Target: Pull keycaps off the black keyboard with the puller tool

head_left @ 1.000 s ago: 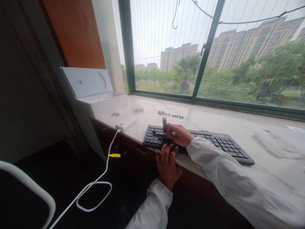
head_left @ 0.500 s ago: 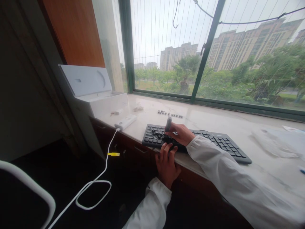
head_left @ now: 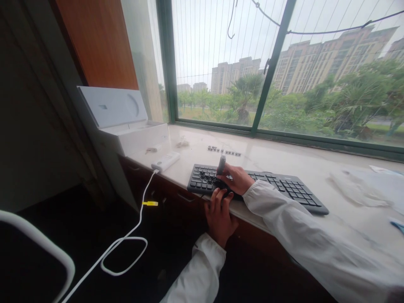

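Observation:
A black keyboard (head_left: 295,191) lies along the front of the light marbled counter (head_left: 280,158). Several keys are off its left part, leaving dark sockets (head_left: 206,176). My right hand (head_left: 238,180) is closed round a small dark-handled tool (head_left: 222,164), held upright over the keys; thin wire-like ends show at its top, and its lower end is hidden. My left hand (head_left: 220,214) lies against the keyboard's front edge with its fingers stretched out and slightly apart. Behind the keyboard, loose black keycaps (head_left: 232,153) sit in a row.
An open white box (head_left: 142,136) stands at the left end of the counter. Near it lies a white device (head_left: 166,161) with a white cable (head_left: 142,206) hanging off the edge. Crumpled clear plastic (head_left: 355,189) lies at the right. A green-framed window (head_left: 217,125) borders the back.
The view has shifted slightly. My right hand, still holding the tool, sits a touch lower over the same part of the keyboard. My left hand stays at its front edge.

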Demonstrator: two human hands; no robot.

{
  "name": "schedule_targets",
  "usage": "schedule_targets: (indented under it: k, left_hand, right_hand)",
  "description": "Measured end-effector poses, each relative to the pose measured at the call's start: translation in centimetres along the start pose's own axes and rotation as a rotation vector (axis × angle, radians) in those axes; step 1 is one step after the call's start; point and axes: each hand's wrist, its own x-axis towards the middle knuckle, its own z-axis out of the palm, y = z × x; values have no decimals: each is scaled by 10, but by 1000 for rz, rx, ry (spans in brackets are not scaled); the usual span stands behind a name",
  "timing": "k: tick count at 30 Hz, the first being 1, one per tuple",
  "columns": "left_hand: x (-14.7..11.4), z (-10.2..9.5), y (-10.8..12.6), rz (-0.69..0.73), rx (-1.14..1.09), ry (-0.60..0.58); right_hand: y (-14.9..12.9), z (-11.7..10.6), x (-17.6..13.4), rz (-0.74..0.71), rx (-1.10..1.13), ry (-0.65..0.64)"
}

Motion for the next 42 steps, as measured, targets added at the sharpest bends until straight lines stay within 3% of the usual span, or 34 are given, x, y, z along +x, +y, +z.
schedule_targets:
  k: [7, 18, 42]
  left_hand:
    - [2, 0, 0, 32, 27, 42]
    - [3, -3, 0, 18, -6, -31]
    - [1, 0, -2, 15, 16, -16]
  right_hand:
    - [-5, 2, -3, 52, -12, 8]
    - [-5, -5, 2, 66, 20, -57]
    - [-1, -4, 3, 72, -8, -26]
